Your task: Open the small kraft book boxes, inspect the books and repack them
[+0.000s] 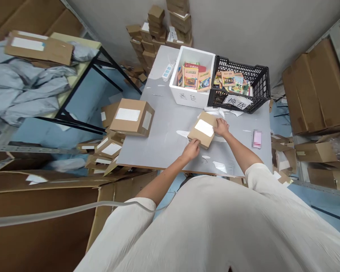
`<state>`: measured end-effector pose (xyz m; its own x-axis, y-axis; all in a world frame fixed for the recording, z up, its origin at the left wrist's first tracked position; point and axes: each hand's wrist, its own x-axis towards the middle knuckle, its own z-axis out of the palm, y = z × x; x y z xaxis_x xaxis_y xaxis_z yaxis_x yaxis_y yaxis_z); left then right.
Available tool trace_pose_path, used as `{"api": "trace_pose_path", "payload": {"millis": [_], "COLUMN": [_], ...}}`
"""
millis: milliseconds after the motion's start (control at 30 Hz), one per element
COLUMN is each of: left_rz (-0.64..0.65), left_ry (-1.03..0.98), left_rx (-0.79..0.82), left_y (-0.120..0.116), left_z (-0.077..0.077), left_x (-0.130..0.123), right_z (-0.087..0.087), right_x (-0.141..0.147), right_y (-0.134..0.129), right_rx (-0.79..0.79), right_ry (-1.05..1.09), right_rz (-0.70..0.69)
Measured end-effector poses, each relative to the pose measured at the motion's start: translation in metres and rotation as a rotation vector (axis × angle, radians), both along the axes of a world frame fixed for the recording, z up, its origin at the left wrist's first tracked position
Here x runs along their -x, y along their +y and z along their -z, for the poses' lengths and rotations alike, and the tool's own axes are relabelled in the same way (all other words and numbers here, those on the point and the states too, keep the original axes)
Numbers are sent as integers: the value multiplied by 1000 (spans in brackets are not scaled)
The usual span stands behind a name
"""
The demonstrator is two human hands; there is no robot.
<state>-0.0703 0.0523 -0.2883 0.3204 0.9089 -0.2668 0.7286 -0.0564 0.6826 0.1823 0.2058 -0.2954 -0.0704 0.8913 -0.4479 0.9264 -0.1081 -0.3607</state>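
Observation:
A small brown cardboard box with a white label lies on the grey table, in front of my body. My left hand has its fingers closed on the box's near left corner. At the box's right edge, my right hand grips the side, its fingertips beside the label. Behind the box stand a white foam bin and a black plastic crate, both with colourful books inside. Scraps of white paper lie around the box.
A larger labelled carton sits on the table's left edge. A pink phone-like object lies at the right, a white power strip at the back left. Stacked boxes rise behind; more cartons flank the table. A grey strap crosses the lower left.

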Motion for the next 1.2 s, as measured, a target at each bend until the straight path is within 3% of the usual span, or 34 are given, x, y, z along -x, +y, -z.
{"api": "trace_pose_path", "payload": {"millis": [233, 500, 633, 800, 900, 1033, 1200], "left_rz": [-63, -43, -42, -302, -463, -563, -652], "left_ry": [97, 157, 141, 32, -85, -263, -310], "left_rx": [13, 30, 33, 86, 246, 446, 326], "left_y": [20, 39, 42, 57, 70, 79, 84], "left_z": [2, -1, -1, 6, 11, 12, 2], "left_x": [-6, -24, -33, -40, -43, -46, -44], "right_z": [-6, -8, -2, 6, 7, -1, -17], "right_x": [-30, -67, -81, -90, -83, -71, -68], "right_y": [-42, -116, -138, -128, -114, -107, -101], "right_rx": [-4, 89, 117, 85, 81, 77, -46], "right_ry": [-56, -22, 60, 292, 470, 587, 578], "right_rz": [188, 235, 275, 445, 602, 719, 749]}}
